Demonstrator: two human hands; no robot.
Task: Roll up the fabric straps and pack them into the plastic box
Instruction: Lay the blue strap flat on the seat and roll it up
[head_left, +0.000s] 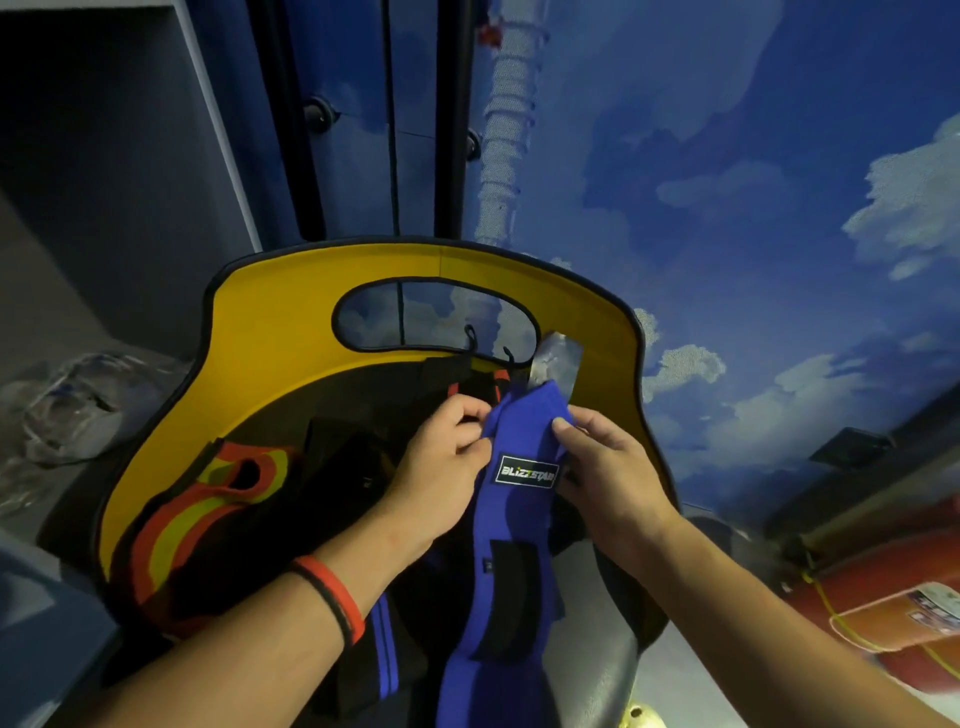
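Observation:
A blue fabric strap (511, 519) with a white-edged label runs from the middle of the view down toward me. My left hand (441, 467) pinches its upper left edge, and my right hand (608, 467) pinches the upper right edge, both near the strap's far end. A black strap with red and yellow stripes (202, 514) lies to the left on the dark seat. Another black strap with blue stripes (382, 644) lies under my left forearm. A clear plastic box (72, 405) sits at the far left.
The straps rest on a chair with a yellow back (270, 332) that has an oval cut-out. A grey piece of tape (558, 364) sticks to the back behind the strap. A blue sky-patterned wall rises on the right. A red cylinder (883, 613) lies at the lower right.

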